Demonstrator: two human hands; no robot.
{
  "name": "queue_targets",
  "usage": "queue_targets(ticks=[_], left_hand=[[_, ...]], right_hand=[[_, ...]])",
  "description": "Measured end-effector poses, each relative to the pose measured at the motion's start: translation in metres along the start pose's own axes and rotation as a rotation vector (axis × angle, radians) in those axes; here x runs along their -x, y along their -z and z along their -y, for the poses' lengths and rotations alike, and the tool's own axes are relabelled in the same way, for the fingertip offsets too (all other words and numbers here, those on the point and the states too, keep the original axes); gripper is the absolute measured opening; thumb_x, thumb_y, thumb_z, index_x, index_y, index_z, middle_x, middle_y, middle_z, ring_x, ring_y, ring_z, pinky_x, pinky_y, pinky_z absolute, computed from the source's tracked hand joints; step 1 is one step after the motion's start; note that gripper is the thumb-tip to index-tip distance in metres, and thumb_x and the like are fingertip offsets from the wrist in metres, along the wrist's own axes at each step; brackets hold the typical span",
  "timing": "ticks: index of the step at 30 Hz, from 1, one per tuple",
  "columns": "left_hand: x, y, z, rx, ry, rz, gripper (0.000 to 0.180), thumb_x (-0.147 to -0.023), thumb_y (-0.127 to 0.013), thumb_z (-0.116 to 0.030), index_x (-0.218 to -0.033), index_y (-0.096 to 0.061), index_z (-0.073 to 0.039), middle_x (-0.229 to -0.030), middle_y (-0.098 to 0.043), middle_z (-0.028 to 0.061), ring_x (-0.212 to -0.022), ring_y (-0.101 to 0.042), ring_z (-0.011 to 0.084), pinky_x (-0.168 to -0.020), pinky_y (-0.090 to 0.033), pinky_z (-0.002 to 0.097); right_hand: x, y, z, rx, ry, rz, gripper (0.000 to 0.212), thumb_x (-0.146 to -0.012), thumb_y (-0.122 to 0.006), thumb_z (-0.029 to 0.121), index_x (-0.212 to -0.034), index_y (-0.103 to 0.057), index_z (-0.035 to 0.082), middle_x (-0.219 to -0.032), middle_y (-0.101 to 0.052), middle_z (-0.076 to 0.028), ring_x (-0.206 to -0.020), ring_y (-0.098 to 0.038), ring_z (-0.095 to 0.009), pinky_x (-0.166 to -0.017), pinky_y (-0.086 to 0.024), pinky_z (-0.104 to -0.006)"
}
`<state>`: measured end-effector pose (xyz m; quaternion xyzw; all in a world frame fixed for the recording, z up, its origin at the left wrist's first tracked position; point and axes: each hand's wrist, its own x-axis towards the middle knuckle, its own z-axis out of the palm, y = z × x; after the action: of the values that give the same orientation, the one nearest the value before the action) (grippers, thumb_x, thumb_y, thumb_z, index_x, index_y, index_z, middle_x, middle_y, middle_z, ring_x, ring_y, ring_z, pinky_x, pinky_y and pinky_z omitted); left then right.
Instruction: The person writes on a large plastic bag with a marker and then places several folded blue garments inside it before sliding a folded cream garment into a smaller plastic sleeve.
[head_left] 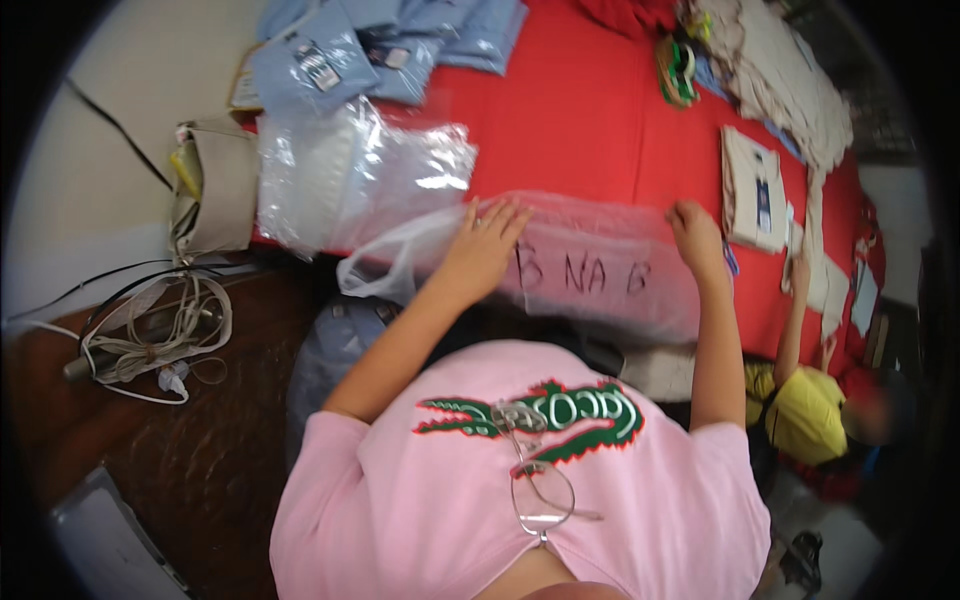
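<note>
A large translucent plastic bag with dark handwritten marks lies along the near edge of the red-covered table, its front hanging over. On the bag's left part rests my left hand, fingers stretched out flat. My right hand is closed with curled fingers at the bag's far right corner, seemingly pinching its edge. A bunched white handle spreads out left of my left wrist. Beyond my left hand lies a pile of clear plastic sleeves.
Wrapped blue shirts are stacked at the far left. A folded beige garment lies right of my right hand, with a green tape dispenser beyond. A person in yellow works at the right. Coiled cables lie at left.
</note>
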<state>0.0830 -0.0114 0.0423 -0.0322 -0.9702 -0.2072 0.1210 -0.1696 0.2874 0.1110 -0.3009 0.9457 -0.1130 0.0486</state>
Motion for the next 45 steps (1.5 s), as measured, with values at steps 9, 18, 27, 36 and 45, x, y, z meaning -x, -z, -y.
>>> queue_targets(ticks=[9, 18, 27, 36, 45], left_hand=[[0.067, 0.078, -0.021, 0.559, 0.029, 0.393, 0.006, -0.084, -0.074, -0.017, -0.089, -0.077, -0.016, -0.094, -0.069, 0.0032, -0.115, -0.063, 0.0242, -0.123, -0.016, 0.0660], [0.057, 0.084, -0.008, 0.122, 0.326, 0.035, 0.018, -0.078, -0.081, -0.025, -0.088, -0.078, -0.011, -0.144, -0.059, 0.0094, -0.138, -0.049, 0.0288, -0.122, -0.016, 0.0667], [0.088, 0.068, 0.042, 0.219, 0.428, 0.181, 0.025, -0.083, -0.068, -0.004, -0.108, -0.071, -0.007, -0.113, -0.066, 0.0116, -0.105, -0.066, 0.0345, -0.096, -0.050, 0.0479], [0.043, 0.094, 0.043, 0.348, 0.280, 0.078, 0.047, -0.084, -0.063, 0.002, -0.130, -0.062, -0.008, -0.139, -0.060, 0.0115, -0.116, -0.065, 0.0356, -0.093, -0.054, 0.0443], [0.011, 0.077, 0.040, 0.448, 0.127, 0.220, 0.030, -0.087, -0.063, 0.004, -0.115, -0.072, 0.000, -0.138, -0.063, 0.0146, -0.116, -0.066, 0.0357, -0.098, -0.053, 0.0411]], right_hand=[[-0.109, -0.086, 0.014, 0.008, 0.142, 0.180, 0.036, -0.096, -0.067, 0.034, -0.089, -0.069, -0.001, -0.086, -0.071, -0.023, -0.079, -0.071, -0.040, -0.069, -0.052, -0.0498], [-0.379, -0.140, 0.147, -1.735, -0.430, 0.148, 0.080, -0.084, -0.084, 0.048, -0.132, -0.053, -0.009, -0.124, -0.063, -0.030, -0.102, -0.070, -0.039, -0.091, -0.058, -0.0481], [-0.382, -0.152, 0.238, -1.650, -0.462, 0.396, 0.060, -0.082, -0.083, 0.012, -0.132, -0.055, -0.006, -0.121, -0.067, -0.024, -0.106, -0.070, -0.038, -0.092, -0.060, -0.0548], [-0.355, -0.128, 0.170, -1.757, -0.288, 0.109, 0.055, -0.084, -0.076, 0.007, -0.132, -0.052, -0.006, -0.114, -0.068, -0.019, -0.100, -0.071, -0.039, -0.075, -0.064, -0.0588], [-0.120, 0.043, 0.018, -1.502, -0.213, -0.174, 0.052, -0.087, -0.076, 0.011, -0.134, -0.058, 0.000, -0.122, -0.069, -0.014, -0.106, -0.071, -0.027, -0.093, -0.060, -0.0401]])
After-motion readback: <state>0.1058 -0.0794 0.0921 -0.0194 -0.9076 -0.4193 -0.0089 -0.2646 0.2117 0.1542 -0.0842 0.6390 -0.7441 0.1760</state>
